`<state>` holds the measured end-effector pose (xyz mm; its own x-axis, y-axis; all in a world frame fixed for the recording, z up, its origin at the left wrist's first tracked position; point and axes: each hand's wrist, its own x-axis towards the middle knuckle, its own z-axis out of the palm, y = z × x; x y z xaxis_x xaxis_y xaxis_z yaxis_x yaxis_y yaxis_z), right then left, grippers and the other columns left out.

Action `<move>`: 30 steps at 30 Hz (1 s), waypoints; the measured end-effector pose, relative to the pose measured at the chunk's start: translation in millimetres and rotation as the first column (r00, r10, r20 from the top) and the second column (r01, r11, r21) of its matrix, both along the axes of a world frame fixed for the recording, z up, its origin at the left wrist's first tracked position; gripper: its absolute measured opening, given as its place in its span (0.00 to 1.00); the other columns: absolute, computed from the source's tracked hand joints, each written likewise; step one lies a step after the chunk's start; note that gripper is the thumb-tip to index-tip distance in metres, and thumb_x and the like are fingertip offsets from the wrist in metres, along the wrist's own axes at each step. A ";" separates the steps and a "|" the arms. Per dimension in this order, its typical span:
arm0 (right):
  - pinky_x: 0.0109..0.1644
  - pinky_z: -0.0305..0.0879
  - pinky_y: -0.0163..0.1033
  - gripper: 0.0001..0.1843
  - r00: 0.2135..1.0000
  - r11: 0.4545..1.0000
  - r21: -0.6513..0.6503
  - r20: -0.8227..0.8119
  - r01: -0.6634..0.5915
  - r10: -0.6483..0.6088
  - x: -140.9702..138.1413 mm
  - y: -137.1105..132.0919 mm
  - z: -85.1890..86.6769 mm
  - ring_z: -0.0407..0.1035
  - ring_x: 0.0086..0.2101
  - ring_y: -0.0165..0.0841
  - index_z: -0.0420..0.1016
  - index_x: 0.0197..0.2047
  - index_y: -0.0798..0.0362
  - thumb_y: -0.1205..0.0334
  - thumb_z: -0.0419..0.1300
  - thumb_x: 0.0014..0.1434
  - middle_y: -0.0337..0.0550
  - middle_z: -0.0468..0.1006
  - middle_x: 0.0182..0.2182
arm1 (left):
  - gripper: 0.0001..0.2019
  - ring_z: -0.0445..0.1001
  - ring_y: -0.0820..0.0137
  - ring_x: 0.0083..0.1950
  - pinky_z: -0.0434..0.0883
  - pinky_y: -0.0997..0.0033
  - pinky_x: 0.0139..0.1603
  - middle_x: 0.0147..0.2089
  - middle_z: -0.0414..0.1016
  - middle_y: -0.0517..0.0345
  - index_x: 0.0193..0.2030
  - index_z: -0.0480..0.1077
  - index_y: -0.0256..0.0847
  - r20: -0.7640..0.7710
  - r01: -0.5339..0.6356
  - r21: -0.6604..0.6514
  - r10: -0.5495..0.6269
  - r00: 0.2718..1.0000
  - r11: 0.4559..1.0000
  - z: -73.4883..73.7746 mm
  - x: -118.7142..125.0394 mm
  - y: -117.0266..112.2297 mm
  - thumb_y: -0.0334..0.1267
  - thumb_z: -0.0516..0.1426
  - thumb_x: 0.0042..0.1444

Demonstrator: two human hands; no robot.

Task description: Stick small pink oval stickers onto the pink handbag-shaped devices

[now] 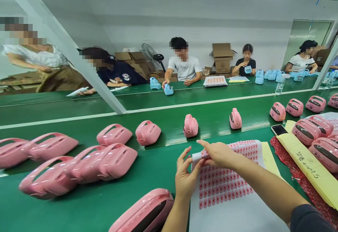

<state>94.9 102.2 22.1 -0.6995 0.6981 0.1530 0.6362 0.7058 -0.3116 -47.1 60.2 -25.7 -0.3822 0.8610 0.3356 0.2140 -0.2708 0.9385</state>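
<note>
A white sheet with rows of small pink-red stickers point(224, 187) lies before me, its far left corner lifted and bent. My left hand point(183, 177) is closed on that corner, thumb on the near side and fingers behind. My right hand point(218, 155) reaches over the sheet and pinches the same bent edge, close to the left thumb. Whether a single sticker is between its fingertips is too small to tell. A pink plastic casing with a carrying handle and dark front point(144, 212) is nearest my left forearm, apart from the hand.
Several pink casings point(117, 160) stand at left; others line the green belt point(169, 142). At right are a phone point(279, 130), yellow paper point(306, 165), red bubble wrap point(290, 165) and more casings. Across the belt, people handle blue casings point(168, 89). A slanted metal post point(79, 54) rises at left.
</note>
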 end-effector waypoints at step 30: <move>0.53 0.60 0.41 0.46 0.993 0.943 -0.329 -0.080 0.052 -0.083 74.8 32.4 15.9 0.66 0.52 0.40 0.52 0.63 0.48 0.55 0.69 0.44 0.47 0.73 0.51 | 0.19 0.66 0.74 0.21 0.64 0.75 0.22 0.18 0.72 0.64 0.19 0.72 0.39 0.356 0.123 -0.198 -0.046 0.933 0.973 1.2 -3.3 11.1 0.47 0.69 0.20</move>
<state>169.7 134.6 38.0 -0.6425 0.7657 -0.0300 0.6370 0.5119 -0.5764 -50.4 71.3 -24.5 -0.3642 0.9313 0.0004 -0.1499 -0.0590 0.9869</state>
